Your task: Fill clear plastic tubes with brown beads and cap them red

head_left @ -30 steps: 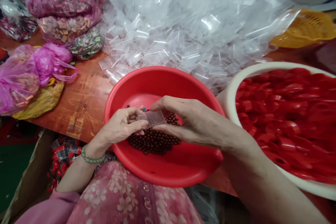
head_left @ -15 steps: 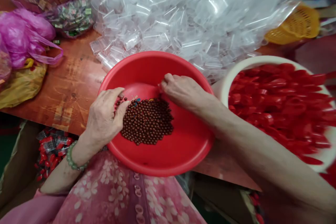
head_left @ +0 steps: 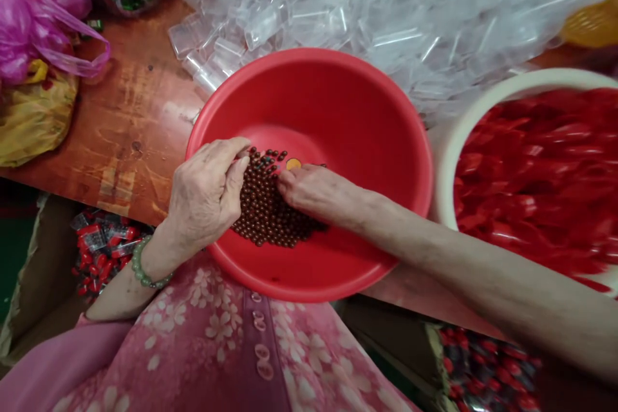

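Observation:
A red basin point(head_left: 309, 277) holds a heap of small brown beads point(head_left: 270, 212). My left hand point(head_left: 210, 190) is at the basin's left side, its thumb and fingers pressed close together by the heap's left edge; whatever they pinch is too small to make out. Over the heap's upper right part is my right hand point(head_left: 313, 190), its fingers curled together and touching the beads, their tips partly hidden. Just above it, on the basin floor, lies a small round yellow-orange piece point(head_left: 293, 163).
Clear plastic containers point(head_left: 313, 19) are piled behind the basin. At the right stands a white tub point(head_left: 449, 161) of red plastic pieces point(head_left: 541, 167). Pink point(head_left: 43, 6) and yellow bags point(head_left: 36, 119) lie at the left. Below the table are boxes with red-capped items point(head_left: 103, 248).
My right hand has moved down and left onto the beads, which have spread a little at the top. The yellow-orange piece shows more fully. The camera view has shifted.

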Tool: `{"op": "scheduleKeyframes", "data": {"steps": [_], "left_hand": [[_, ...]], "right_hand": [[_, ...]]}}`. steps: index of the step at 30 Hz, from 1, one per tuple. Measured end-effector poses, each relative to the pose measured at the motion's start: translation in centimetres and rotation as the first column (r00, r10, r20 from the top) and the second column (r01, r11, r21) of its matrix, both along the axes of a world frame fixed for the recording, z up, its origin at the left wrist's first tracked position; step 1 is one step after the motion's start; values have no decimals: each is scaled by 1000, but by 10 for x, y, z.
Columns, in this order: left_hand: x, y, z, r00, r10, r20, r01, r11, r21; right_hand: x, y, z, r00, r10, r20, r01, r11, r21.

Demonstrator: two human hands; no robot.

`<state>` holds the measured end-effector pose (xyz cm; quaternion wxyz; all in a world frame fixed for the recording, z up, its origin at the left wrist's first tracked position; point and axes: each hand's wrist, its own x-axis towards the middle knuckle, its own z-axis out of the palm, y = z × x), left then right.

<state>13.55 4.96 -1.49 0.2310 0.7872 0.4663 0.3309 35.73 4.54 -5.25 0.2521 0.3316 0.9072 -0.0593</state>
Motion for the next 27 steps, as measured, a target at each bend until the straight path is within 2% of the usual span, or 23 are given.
{"op": "scheduleKeyframes", "data": {"steps": [5,7,9,12,14,17,19,24,27], "left_hand": [[2,-2,0,999,16,37,-15,999,-29],[3,-2,0,998,24,51,-21,998,-59],[3,-2,1,997,34,72,-28,996,-84],[3,-3,2,991,44,125,-26,990,-138],[1,-4,3,984,36,174,-1,980,-199],[-5,-7,4,957,-25,288,115,947,-301],[-10,-8,4,929,-92,357,232,898,-373],[-13,-6,6,878,-218,425,439,721,-536],[-7,-7,6,843,-217,492,505,633,-587]], "right_hand": [[-34,-25,1,980,123,-156,-145,980,-136],[-40,-27,0,968,99,-231,-155,958,-239],[-42,-22,-1,947,-19,-320,-121,902,-413],[-38,-10,-1,860,-289,-421,-82,735,-673],[-35,-2,1,772,-444,-455,-89,633,-769],[-29,6,11,653,-592,-473,-84,564,-822],[-24,10,23,591,-628,-506,-79,579,-811],[-15,12,55,469,-563,-680,-82,740,-668],[-12,9,67,439,-520,-732,-61,796,-602]]}}
